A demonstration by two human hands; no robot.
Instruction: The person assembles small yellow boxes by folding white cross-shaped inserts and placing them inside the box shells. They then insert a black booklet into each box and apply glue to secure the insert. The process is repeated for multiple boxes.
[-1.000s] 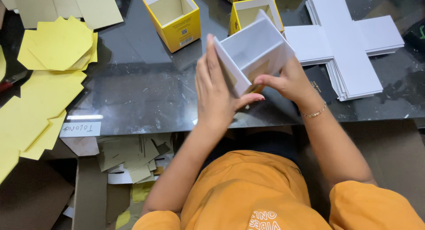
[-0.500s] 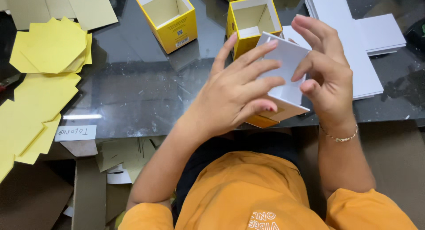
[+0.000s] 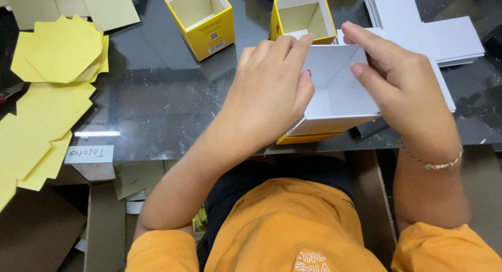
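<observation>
I hold a white folded card box liner point(image 3: 340, 97) with its open top facing me, seated in a yellow box whose lower edge shows beneath it. My left hand point(image 3: 272, 94) wraps its left wall, fingertips over the top rim. My right hand point(image 3: 402, 89) grips the right wall, thumb and forefinger pressing the inside of the rim. Both hands are above the near edge of a dark glass table point(image 3: 157, 104).
Two open yellow boxes point(image 3: 201, 21) point(image 3: 303, 15) stand at the back of the table. A stack of white cross-shaped card blanks point(image 3: 434, 31) lies at the right. Yellow cut sheets point(image 3: 57, 52) pile up at the left. A paper label point(image 3: 89, 154) sits at the table's front edge.
The box was held on edge, then turned in my hands; now its open top faces up and both hands press its walls.
</observation>
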